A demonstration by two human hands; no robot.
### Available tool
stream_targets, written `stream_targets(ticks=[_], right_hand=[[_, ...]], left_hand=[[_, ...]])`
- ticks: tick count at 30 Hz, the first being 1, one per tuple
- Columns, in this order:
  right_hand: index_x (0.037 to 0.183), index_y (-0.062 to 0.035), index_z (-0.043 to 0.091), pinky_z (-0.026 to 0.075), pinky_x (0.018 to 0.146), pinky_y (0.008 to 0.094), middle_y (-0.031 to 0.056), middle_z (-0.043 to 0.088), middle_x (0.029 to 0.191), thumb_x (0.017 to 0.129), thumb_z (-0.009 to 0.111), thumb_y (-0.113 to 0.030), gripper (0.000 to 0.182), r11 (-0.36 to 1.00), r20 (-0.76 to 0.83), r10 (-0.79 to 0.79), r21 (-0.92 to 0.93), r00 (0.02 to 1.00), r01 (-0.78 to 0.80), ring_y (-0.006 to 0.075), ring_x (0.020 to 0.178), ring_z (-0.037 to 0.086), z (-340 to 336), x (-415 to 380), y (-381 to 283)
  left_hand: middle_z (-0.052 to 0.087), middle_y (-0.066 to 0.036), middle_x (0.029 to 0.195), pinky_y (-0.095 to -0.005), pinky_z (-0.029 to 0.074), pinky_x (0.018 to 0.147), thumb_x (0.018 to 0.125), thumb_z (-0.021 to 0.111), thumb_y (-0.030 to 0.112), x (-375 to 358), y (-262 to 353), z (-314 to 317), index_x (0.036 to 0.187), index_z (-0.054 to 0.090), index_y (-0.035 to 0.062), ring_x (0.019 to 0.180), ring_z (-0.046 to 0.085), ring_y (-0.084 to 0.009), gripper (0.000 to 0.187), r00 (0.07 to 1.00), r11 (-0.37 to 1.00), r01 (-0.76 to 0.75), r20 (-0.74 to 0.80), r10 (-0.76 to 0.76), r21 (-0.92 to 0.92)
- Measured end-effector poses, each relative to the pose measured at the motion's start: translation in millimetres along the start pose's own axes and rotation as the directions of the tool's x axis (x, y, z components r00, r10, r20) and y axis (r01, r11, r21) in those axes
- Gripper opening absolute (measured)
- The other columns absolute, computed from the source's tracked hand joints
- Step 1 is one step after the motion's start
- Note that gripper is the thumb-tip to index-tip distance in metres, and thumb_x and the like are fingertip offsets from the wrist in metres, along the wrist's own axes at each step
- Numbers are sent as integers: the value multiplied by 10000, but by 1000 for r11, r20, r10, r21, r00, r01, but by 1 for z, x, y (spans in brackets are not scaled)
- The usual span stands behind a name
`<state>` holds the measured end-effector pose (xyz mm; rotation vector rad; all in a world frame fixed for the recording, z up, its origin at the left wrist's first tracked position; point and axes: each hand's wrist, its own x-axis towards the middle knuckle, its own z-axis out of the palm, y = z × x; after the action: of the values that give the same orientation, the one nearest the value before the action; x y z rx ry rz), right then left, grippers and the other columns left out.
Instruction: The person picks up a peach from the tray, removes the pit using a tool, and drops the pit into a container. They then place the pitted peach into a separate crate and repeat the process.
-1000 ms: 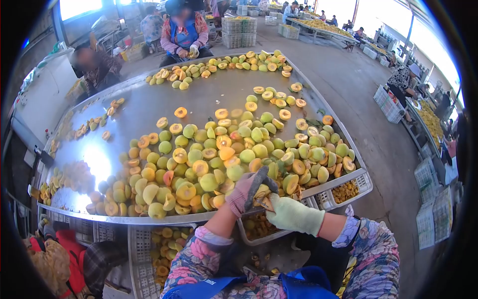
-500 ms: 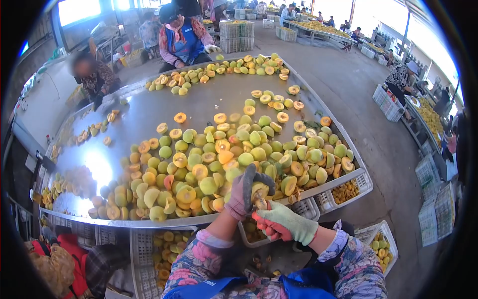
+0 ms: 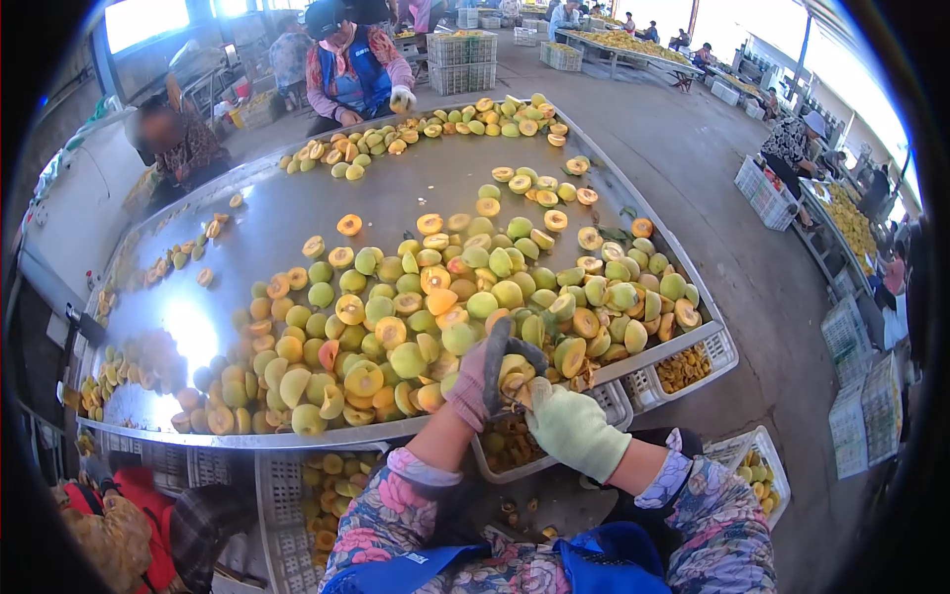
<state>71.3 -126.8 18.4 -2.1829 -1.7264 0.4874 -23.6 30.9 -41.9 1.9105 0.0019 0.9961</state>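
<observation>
My left hand (image 3: pixel 479 376), in a pink and dark grey glove, is closed around a yellow-green peach (image 3: pixel 516 374) above the near edge of the metal table (image 3: pixel 386 203). My right hand (image 3: pixel 577 433), in a pale green glove, presses its bent fingers against the near side of that fruit. Whatever is within those fingers is hidden. Just beyond both hands lies a large heap of peaches (image 3: pixel 408 357), many cut in half with orange flesh and hollows showing.
Below the table edge stand a white basket (image 3: pixel 606 404) and another basket (image 3: pixel 728 364) of orange pieces. A crate (image 3: pixel 280 505) of fruit halves is at lower left. Across the table sits a gloved co-worker (image 3: pixel 358 74); another person (image 3: pixel 183 148) is at the left.
My right hand has turned over and moved up against the peach; its red palm side no longer shows. The co-worker's gloved hand opposite has shifted left and lower. The view has shifted slightly.
</observation>
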Motion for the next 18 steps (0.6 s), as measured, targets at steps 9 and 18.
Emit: stream_targets(ticks=[9,18], right_hand=[[1031,-56,503,541,514,460,153,649,766,902,612,-223,237,977,-210,-141,-189,968,102,344,637,673,34,-50,40],[1027,-33,530,568,581,491,177,680,823,931,520,-219,210,976,-27,39,-212,999,-44,384,698,700,-27,-69,26]], left_hand=[[710,-162,913,-446,584,823,985,585,414,14,27,4,1033,650,-36,842,699,-363,458,610,-79,317,267,-746,-945],[677,-110,1003,-409,511,898,871,683,362,4,83,33,1059,746,158,980,642,-309,285,866,747,86,321,-384,659]])
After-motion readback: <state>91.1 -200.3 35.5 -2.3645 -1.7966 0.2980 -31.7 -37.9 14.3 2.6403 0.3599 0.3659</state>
